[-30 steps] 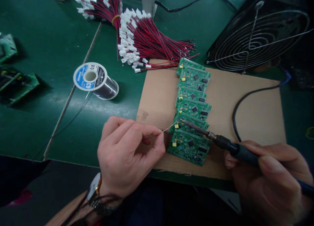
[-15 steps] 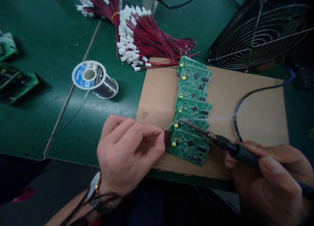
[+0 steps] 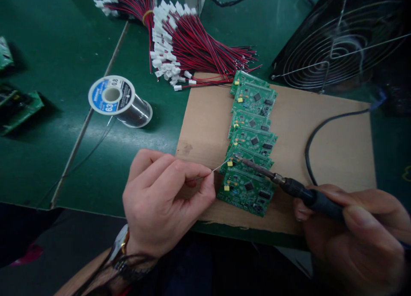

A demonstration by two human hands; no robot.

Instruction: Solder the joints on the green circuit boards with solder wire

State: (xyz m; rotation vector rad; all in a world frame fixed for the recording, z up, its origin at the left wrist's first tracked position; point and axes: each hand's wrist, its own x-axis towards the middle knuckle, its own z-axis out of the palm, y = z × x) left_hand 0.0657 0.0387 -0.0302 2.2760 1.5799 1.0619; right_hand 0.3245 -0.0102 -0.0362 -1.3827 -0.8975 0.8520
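While the left hand (image 3: 160,202) is pinching a thin solder wire (image 3: 218,167) between thumb and forefinger, the right hand (image 3: 349,232) is gripping the soldering iron (image 3: 289,185) by its dark handle, fingers closed around it. Wire and iron are meeting from opposite sides: the wire is pointing right and slightly up from the left pinch, the iron's long axis is running left and slightly up from the right fist, and both tips are converging at the left edge of one circuit board (image 3: 248,159), beside a small yellow component (image 3: 230,163). That board is lying second from the near end of an overlapping row of boards (image 3: 253,116) on a cardboard sheet (image 3: 337,150), close to the sheet's near edge. The left hand is nearer the joint. Farther off, toward the left of the bench (image 3: 58,65), a solder spool (image 3: 112,100) is lying on its side. Whether the tips are actually touching the board is too fine to make out. The iron's cord (image 3: 317,129) is curving off across the cardboard, and the right hand is being cut off by the frame's lower right corner.
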